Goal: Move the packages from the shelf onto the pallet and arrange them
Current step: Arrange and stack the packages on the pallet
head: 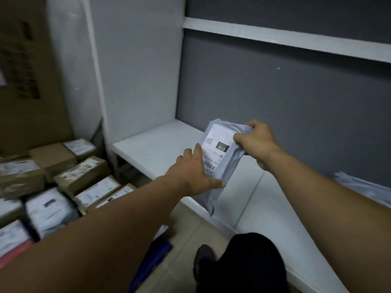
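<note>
- Poly mailer, grey with a white label reading 010, is held up off the white shelf, near its front edge, between the 2 hands.
- Its long axis runs nearly top to bottom in the view. The upper end is bunched at the right hand, and the lower end hangs free and droops past the shelf's front edge.
- The right hand is clenched around the mailer's upper right corner, thumb on the label side, and seems to carry the weight.
- The left hand lays straight fingers against the mailer's left edge, with the thumb stretched across the lower part. As far as the view shows, it steadies the mailer without gripping it.
- The stacked parcels, brown cartons and white bags with labels up, lie to the left and lower than the shelf. A blue edge near them is probably the pallet, though it is blurred.
- The mailer therefore has to travel leftward and down. The left hand is the nearer of the 2 to that stack, and the right arm would have to cross the body to reach it.
- In my judgement, the best move is to pass the mailer to the left hand, or to turn left carrying it with both. It should then be laid flat, label up, in line with its neighbours.
- 1 more grey bag lies on the shelf at far right.
</note>
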